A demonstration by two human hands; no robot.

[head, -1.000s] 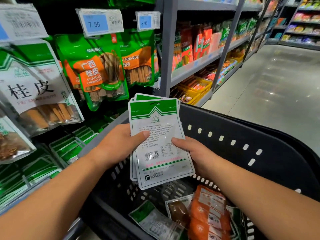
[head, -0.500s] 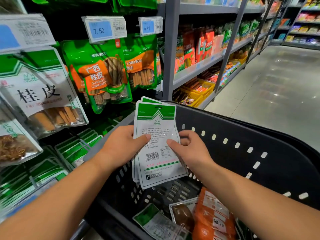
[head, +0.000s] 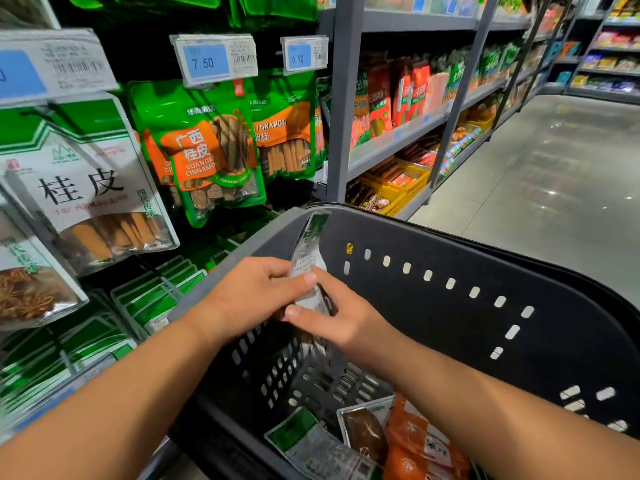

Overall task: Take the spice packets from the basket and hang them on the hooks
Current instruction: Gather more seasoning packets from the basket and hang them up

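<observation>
so the spice packets (head: 307,258) are turned edge-on now instead of flat; left hand (head: 249,296) and right hand (head: 341,322) both grip them above the basket (head: 450,237); probably lining up for hanging, none hung yet

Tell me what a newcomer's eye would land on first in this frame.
First, the two hands at centre: the left hand and right hand together grip white-and-green spice packets, turned edge-on above the black basket. Next come the bright green-and-orange cinnamon pouches hanging upper left under a 7.50 price tag, and the orange packs lying in the basket's bottom.
</observation>
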